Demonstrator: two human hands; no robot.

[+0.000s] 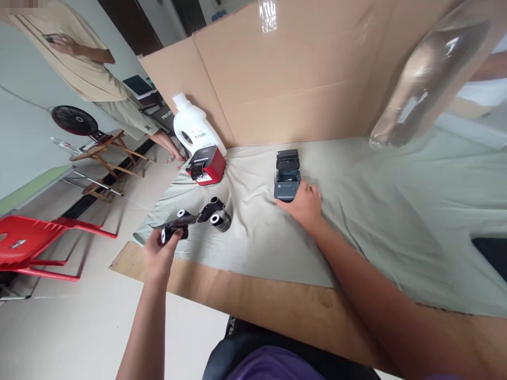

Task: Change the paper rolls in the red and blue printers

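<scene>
Left hand pinches black roll above cloth; likely light, slick, best held by ends, though material's hard to tell. Right hand clasps dark device on cloth; probably rigid, grip sides.

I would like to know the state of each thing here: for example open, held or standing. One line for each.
Dark printer: lid open, gripped by right hand
Black roll: held in left hand
Other rolls: not in either hand
Jug: upright, capped
Red device: standing, open or closed unclear
Cloth: wrinkled
Fan: cannot tell if running
</scene>
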